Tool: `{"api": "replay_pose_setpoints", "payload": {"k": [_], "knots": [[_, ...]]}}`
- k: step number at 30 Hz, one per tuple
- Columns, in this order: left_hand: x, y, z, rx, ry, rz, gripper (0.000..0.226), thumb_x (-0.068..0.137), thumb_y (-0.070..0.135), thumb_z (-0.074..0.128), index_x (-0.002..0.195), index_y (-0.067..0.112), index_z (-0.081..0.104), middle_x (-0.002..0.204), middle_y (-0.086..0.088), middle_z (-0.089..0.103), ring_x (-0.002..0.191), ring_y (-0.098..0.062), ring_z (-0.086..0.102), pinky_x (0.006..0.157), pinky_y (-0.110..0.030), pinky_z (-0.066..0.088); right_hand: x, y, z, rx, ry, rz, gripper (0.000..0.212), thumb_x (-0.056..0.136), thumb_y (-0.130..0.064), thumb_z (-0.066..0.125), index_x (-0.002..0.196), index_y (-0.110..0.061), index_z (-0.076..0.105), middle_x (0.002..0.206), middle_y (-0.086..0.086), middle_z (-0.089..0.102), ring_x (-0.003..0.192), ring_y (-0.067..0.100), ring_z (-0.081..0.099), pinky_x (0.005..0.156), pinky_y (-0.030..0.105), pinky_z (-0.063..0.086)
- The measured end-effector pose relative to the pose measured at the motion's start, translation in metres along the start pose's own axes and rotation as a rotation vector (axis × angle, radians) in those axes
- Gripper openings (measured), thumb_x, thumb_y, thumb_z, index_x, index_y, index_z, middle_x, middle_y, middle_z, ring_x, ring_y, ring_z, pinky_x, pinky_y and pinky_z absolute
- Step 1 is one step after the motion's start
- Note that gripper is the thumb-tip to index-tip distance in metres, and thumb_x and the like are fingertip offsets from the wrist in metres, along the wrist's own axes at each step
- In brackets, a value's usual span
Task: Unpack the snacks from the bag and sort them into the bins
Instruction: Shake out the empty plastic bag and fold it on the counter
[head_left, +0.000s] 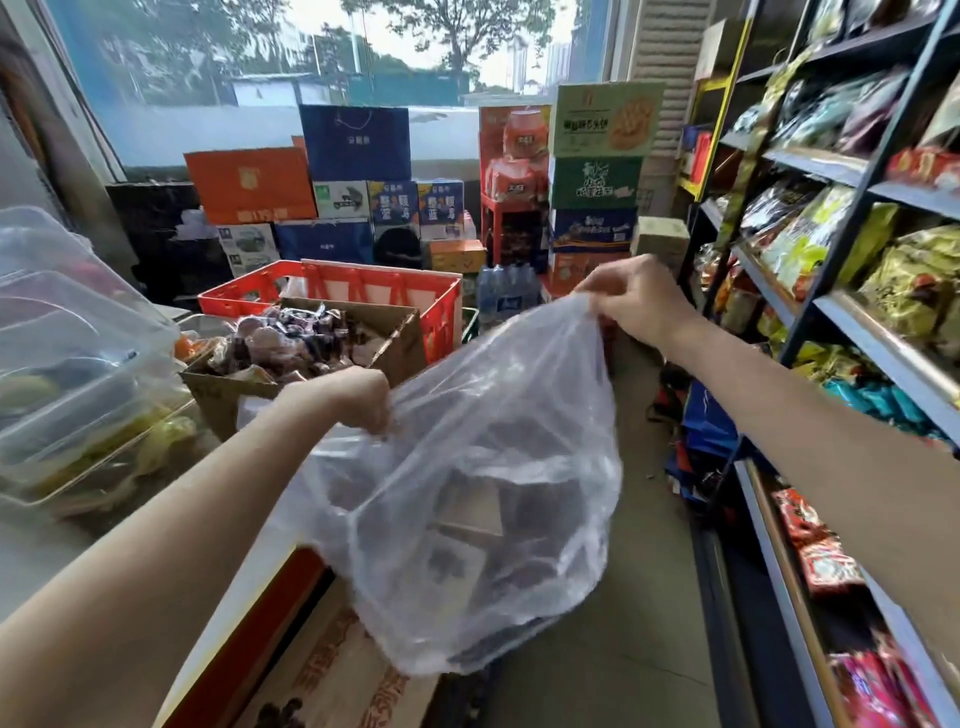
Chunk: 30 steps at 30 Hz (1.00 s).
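A clear plastic bag (467, 483) hangs in the air in front of me, with dark packets showing dimly through its lower part. My left hand (353, 397) grips the bag's left rim. My right hand (639, 301) pinches the rim's far right corner and holds it higher. Behind my left hand stands an open cardboard box (311, 348) filled with dark wrapped snacks. To the left, clear plastic bins (67, 332) with lids hold yellow and orange packets.
A red crate (374, 291) stands behind the cardboard box. Stacked cartons and gift bags (358, 145) fill the back by the window. Metal shelves (831, 301) of snack packs run along the right. A printed carton (332, 670) lies at the floor below the bag.
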<state>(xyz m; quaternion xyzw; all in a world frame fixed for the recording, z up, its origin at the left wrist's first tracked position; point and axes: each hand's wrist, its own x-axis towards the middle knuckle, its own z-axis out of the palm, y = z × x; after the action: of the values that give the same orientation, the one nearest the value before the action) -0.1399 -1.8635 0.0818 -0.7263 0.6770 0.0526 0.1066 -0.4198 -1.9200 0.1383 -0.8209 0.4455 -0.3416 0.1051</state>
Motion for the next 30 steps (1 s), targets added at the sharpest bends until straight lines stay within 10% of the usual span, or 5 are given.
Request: {"api": "replay_pose_setpoints", "payload": {"k": [6, 12, 16, 25, 30], "knots": [[-0.002, 0.031, -0.031, -0.862, 0.113, 0.336, 0.043, 0.077, 0.016, 0.075, 0.116, 0.011, 0.059, 0.113, -0.008, 0.064, 0.103, -0.021, 0.062, 0.09, -0.027, 0.05, -0.002, -0.008, 0.011, 0.011, -0.05, -0.034, 0.01, 0.081, -0.01, 0.07, 0.09, -0.008, 0.075, 0.08, -0.002, 0.066, 0.065, 0.003, 0.057, 0.065, 0.011, 0.045], [0.005, 0.09, -0.053, -0.685, 0.492, 0.43, 0.009, 0.079, 0.02, 0.074, 0.084, 0.013, 0.07, 0.078, 0.002, 0.066, 0.073, -0.013, 0.063, 0.077, -0.031, 0.055, -0.007, -0.011, 0.015, 0.284, -0.106, 0.028, 0.014, 0.082, -0.011, 0.07, 0.095, -0.007, 0.071, 0.091, 0.004, 0.069, 0.079, 0.009, 0.064, 0.075, 0.014, 0.052], [0.009, 0.083, -0.059, -0.721, 0.467, 0.445, 0.009, 0.084, 0.017, 0.068, 0.088, 0.009, 0.066, 0.088, -0.007, 0.069, 0.079, -0.018, 0.065, 0.079, -0.033, 0.055, -0.017, 0.002, 0.007, 0.81, -0.285, 0.304, 0.03, 0.084, -0.03, 0.065, 0.108, -0.015, 0.055, 0.113, 0.004, 0.06, 0.108, 0.019, 0.061, 0.089, 0.034, 0.054], [-0.002, 0.053, -0.065, -1.054, 0.323, 0.421, 0.01, 0.092, 0.014, 0.056, 0.082, 0.013, 0.056, 0.083, -0.004, 0.067, 0.073, -0.015, 0.065, 0.071, -0.031, 0.055, -0.031, 0.024, 0.033, 0.423, -0.592, 0.217, 0.004, 0.079, -0.011, 0.073, 0.082, -0.011, 0.071, 0.084, 0.0, 0.069, 0.079, 0.006, 0.063, 0.073, 0.017, 0.047], [0.01, 0.029, -0.05, -0.907, 0.35, 0.249, 0.017, 0.09, 0.009, 0.059, 0.077, 0.017, 0.052, 0.094, -0.013, 0.062, 0.084, -0.021, 0.059, 0.074, -0.032, 0.051, -0.024, 0.031, 0.036, 0.286, -0.177, 0.226, 0.02, 0.08, -0.022, 0.074, 0.092, -0.007, 0.069, 0.088, 0.006, 0.067, 0.084, 0.019, 0.062, 0.08, 0.033, 0.05]]}}
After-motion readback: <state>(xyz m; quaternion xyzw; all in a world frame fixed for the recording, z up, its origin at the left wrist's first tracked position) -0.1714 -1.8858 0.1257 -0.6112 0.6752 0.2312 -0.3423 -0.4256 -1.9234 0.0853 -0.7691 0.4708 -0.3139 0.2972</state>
